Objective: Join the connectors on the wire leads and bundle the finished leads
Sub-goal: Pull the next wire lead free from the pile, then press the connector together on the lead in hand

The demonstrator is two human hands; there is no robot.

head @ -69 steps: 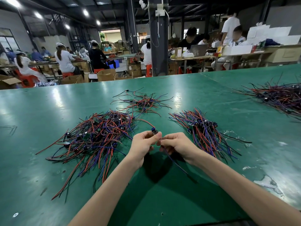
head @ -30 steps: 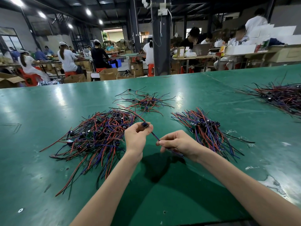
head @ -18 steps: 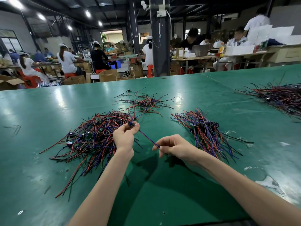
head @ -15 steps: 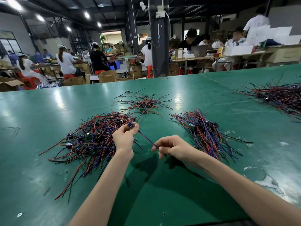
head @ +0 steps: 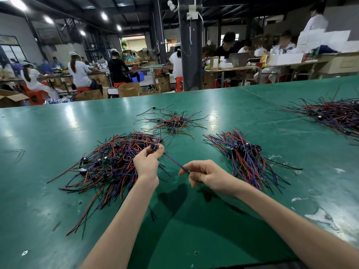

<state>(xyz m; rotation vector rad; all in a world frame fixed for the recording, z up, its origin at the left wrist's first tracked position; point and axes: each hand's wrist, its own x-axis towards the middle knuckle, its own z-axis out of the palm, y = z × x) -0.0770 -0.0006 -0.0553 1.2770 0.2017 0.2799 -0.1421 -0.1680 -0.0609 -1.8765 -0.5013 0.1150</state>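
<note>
left hand (head: 146, 164): fingers pinch connector (head: 154, 147)
right hand (head: 208, 176): fingers pinch lead (head: 175, 163)
wire pile (head: 104, 166): left of left fingers, on counter (head: 38, 210)

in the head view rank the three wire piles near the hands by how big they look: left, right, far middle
1. left pile, widest spread
2. right pile
3. far middle pile, smallest, but it lies farther from the camera, so its true size is unsure
</note>
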